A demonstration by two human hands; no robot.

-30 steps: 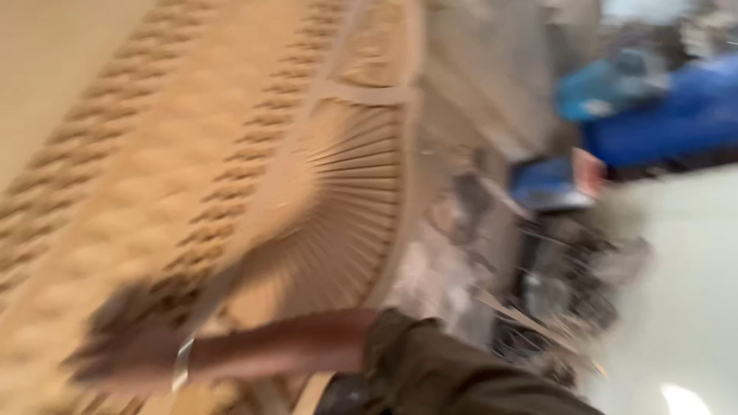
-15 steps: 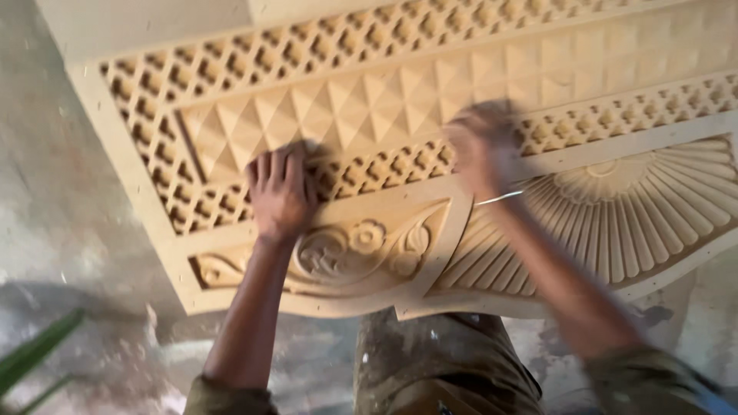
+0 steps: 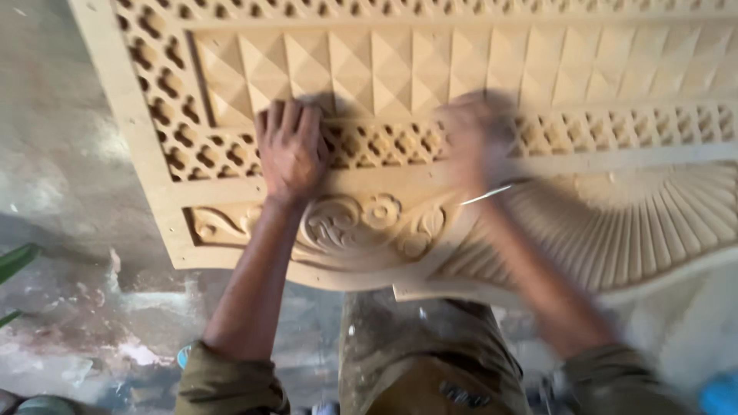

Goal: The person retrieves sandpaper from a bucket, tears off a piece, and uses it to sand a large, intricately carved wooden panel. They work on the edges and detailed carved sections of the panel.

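A large carved wooden panel [image 3: 430, 69] of pale wood fills the upper view, with pyramid reliefs, lattice cut-outs, a floral scroll and a fan of ribs at the right. My left hand [image 3: 290, 150] lies flat on the lattice band above the floral scroll, fingers together and pressing on the wood. My right hand [image 3: 477, 142] is blurred with motion over the lattice band near the panel's middle; whether it holds anything cannot be made out. A thin bracelet shows at its wrist.
A stained concrete floor [image 3: 61, 253] lies to the left and below the panel. A green leaf [image 3: 15, 261] pokes in at the left edge. My dusty olive trousers [image 3: 423, 361] stand under the panel's lower edge. Something blue [image 3: 719, 396] sits at the bottom right corner.
The view swung from a blurred side look to facing the panel. Since half a second ago my left hand stays on the lattice, and my right hand has shifted along the band, still blurred.
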